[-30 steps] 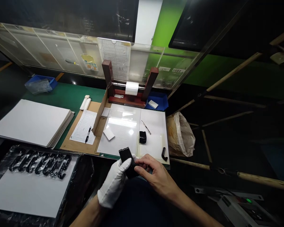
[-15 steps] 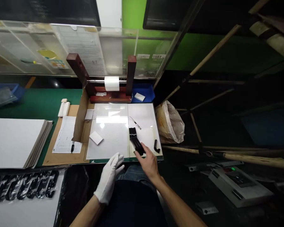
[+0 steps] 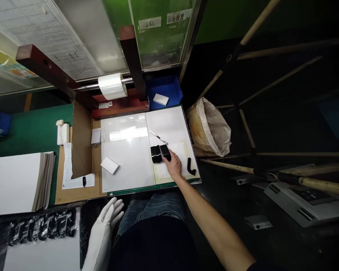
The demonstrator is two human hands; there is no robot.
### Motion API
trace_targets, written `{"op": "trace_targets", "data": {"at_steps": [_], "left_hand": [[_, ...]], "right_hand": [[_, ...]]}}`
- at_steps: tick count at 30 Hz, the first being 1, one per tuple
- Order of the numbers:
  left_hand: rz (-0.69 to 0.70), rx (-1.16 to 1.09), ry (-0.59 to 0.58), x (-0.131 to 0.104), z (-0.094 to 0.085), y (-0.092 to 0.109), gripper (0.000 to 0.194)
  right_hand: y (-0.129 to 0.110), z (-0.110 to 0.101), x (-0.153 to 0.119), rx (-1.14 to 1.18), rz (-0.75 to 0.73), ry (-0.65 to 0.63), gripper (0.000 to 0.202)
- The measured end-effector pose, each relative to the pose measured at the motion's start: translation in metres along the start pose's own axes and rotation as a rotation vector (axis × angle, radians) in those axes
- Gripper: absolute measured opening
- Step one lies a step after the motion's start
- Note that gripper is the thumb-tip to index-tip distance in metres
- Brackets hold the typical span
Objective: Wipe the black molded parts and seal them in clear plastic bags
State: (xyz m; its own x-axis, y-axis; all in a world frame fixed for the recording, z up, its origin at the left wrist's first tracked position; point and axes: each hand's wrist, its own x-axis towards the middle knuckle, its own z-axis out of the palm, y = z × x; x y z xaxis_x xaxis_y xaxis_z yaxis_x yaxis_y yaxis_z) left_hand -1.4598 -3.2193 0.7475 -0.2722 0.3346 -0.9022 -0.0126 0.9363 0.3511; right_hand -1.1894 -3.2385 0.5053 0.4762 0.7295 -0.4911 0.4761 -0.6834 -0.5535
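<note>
My bare right hand (image 3: 173,165) closes its fingers on a glossy black block (image 3: 165,152) over the right white sheet. Right beside that block, on its left, lies another black ribbed piece (image 3: 156,154); whether the two touch I cannot tell. A slim silver-and-black pen-like tool (image 3: 158,137) lies just behind them. To the right of my hand rests a small black elbow-shaped part (image 3: 190,166). My left hand (image 3: 106,222), in a white glove, hangs in front of the table edge near my lap, fingers apart and holding nothing.
A white block (image 3: 110,165) lies on the left sheet. Behind stands a dark red wooden stand (image 3: 132,60) with a roll of clear film (image 3: 113,86), beside a blue tray (image 3: 168,88). At right is an open sack (image 3: 211,128); at left, a stack of white boards (image 3: 17,180).
My view has shifted closer to the stand. My right hand has moved farther onto the sheet; the black piece now shows as two blocks side by side. My left hand has dropped down and left.
</note>
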Motion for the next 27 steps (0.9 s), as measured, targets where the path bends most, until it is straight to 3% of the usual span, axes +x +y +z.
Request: {"op": "trace_targets", "data": {"at_steps": [8,12,18,21,24,27], "left_hand": [[-0.022,0.041,0.000,-0.007,0.028,0.018,0.056],[0.006,0.079,-0.002,-0.003,0.028,0.020,0.052],[0.040,0.129,-0.030,0.011,0.017,0.011,0.048],[0.065,0.145,-0.045,0.019,0.015,0.006,0.050],[0.122,0.249,-0.138,0.030,0.013,0.002,0.052],[0.210,0.372,-0.292,0.037,0.024,0.003,0.047]], "right_hand": [[-0.002,0.007,0.005,0.070,-0.042,-0.001,0.048],[0.006,0.003,0.001,0.047,-0.023,0.053,0.045],[0.061,-0.045,-0.037,-0.114,0.120,0.247,0.040],[0.083,-0.063,-0.052,-0.168,0.141,0.247,0.037],[0.078,-0.074,-0.060,-0.176,0.079,0.225,0.028],[0.048,-0.100,-0.084,-0.189,-0.016,0.310,0.023]]}}
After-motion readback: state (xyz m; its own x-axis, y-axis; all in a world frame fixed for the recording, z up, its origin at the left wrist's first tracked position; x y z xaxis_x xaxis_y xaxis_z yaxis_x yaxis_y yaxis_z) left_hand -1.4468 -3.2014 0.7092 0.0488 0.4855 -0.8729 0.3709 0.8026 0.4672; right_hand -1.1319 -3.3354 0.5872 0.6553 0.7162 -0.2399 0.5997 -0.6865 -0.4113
